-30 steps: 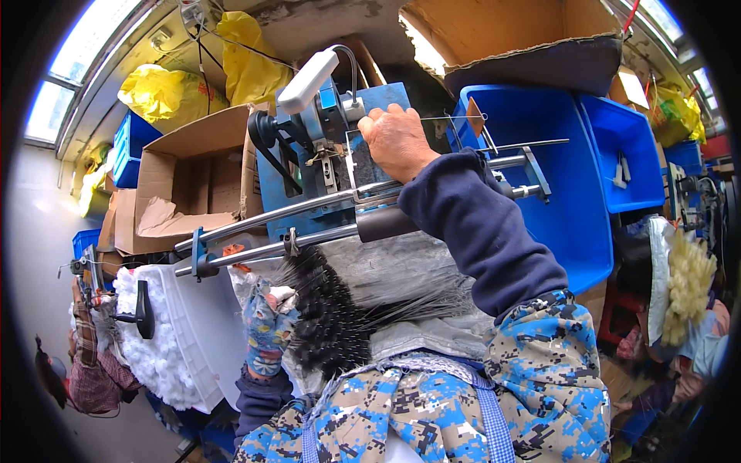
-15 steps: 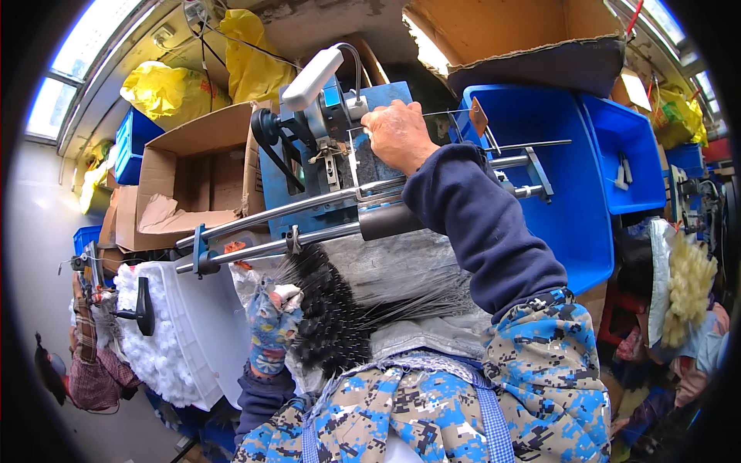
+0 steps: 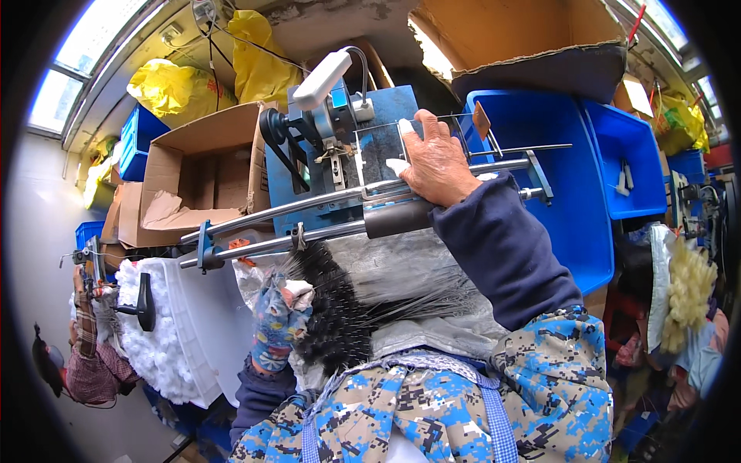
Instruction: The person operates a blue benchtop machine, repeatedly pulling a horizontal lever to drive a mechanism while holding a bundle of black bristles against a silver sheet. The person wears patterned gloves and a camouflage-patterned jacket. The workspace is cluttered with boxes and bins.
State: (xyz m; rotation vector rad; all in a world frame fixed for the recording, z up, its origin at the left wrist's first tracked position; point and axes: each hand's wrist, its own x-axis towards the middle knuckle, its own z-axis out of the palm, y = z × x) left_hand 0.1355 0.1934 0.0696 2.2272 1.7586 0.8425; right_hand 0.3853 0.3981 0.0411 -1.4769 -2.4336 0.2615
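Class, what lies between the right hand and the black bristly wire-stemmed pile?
The head view shows a dark grey cylinder on a silver metal rod, then grey sheeting.

One left hand (image 3: 282,316), one right hand (image 3: 441,158), two long, thick metal rods (image 3: 262,247) and one black bristly mass (image 3: 330,309) are counted. Two large open cardboard boxes (image 3: 231,127), one large blue bin (image 3: 579,197) and one smaller blue bin (image 3: 637,181) are also seen.

No legible text, labels, brands, numbers or signs anywhere in view.
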